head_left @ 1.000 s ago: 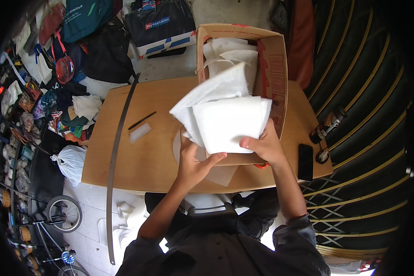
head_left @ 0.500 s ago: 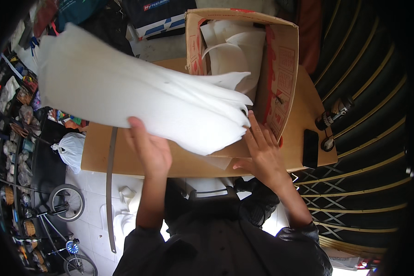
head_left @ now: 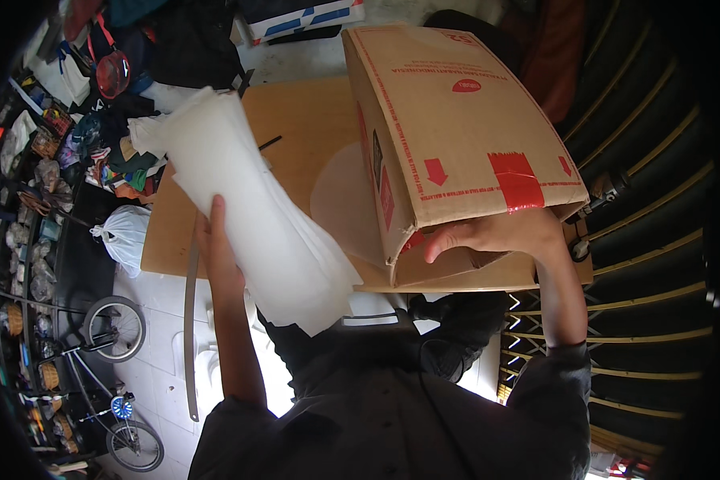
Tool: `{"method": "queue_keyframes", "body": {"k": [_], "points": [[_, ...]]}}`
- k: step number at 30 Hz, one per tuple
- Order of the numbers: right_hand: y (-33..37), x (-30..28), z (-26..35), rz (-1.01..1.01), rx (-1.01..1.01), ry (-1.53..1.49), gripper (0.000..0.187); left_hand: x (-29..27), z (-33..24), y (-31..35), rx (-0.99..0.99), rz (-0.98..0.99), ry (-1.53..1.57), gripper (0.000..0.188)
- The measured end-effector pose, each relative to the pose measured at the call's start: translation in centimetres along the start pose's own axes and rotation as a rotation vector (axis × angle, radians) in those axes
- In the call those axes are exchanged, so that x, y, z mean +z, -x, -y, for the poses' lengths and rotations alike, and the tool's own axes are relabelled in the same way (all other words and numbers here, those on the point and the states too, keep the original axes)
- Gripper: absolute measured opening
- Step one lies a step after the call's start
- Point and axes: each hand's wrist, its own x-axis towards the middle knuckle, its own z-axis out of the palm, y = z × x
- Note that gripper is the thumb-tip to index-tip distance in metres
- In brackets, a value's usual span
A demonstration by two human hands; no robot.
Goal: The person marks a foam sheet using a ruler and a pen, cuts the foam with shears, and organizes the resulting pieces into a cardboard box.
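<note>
My left hand (head_left: 221,252) is closed on a bundle of thin white sheets (head_left: 252,208), its thumb lying across the top. The bundle slants from upper left down toward my lap, with uneven layered edges. To the right, a brown cardboard box (head_left: 456,120) with red print and red tape is tipped over, its opening turned toward me. My right hand (head_left: 504,234) reaches in at that opening; the thumb sticks out to the left while the other fingers are hidden by the box. A pale rounded sheet (head_left: 340,196) lies on the table beside the box.
The wooden table (head_left: 292,108) ends just in front of me. A long metal strip (head_left: 190,344) hangs past its left edge. A white plastic bag (head_left: 126,240) and a bicycle (head_left: 116,340) stand at left. A folding metal gate (head_left: 640,264) runs along the right.
The box has tipped over, so its printed outside shows instead of its inside. My left hand has swung the sheets away from it, and my right hand has moved from the bundle into the box's opening.
</note>
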Motion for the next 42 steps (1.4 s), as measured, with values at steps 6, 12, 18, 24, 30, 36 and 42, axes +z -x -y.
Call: {"method": "queue_keyframes", "body": {"k": [6, 12, 18, 24, 30, 36, 42], "points": [[-1.7, -2.1, 0.1, 0.038, 0.074, -0.18, 0.049, 2.7, 7.1, -2.8, -0.072, 0.246, -0.232, 0.052], [-3.6, -2.6, -0.9, -0.032, 0.064, -0.196, 0.074, 3.2, 9.9, -4.6, 0.246, 0.131, -0.777, 0.067], [-7.2, -3.7, -1.6, -0.149, 0.29, -0.279, 0.08, 9.3, -1.6, 4.6, 0.421, 0.391, -0.455, 0.069], [-11.4, -2.4, -4.2, -0.372, 0.297, -0.056, 0.064, 14.3, 0.3, 5.0, 0.411, 0.49, -0.661, 0.063], [-11.1, 0.0, -8.8, -0.722, 0.239, 0.526, 0.058, 15.2, 0.6, 3.7, 0.466, 0.543, -0.742, 0.065], [-13.3, 1.8, -14.2, -0.788, 0.322, 0.058, 0.097, 15.3, 0.8, 3.3, 0.54, 0.557, -0.688, 0.066], [-15.3, 2.0, -17.3, -0.669, 0.333, -0.027, 0.088, 15.2, 0.8, 3.4, 0.493, 0.558, -0.69, 0.068]]}}
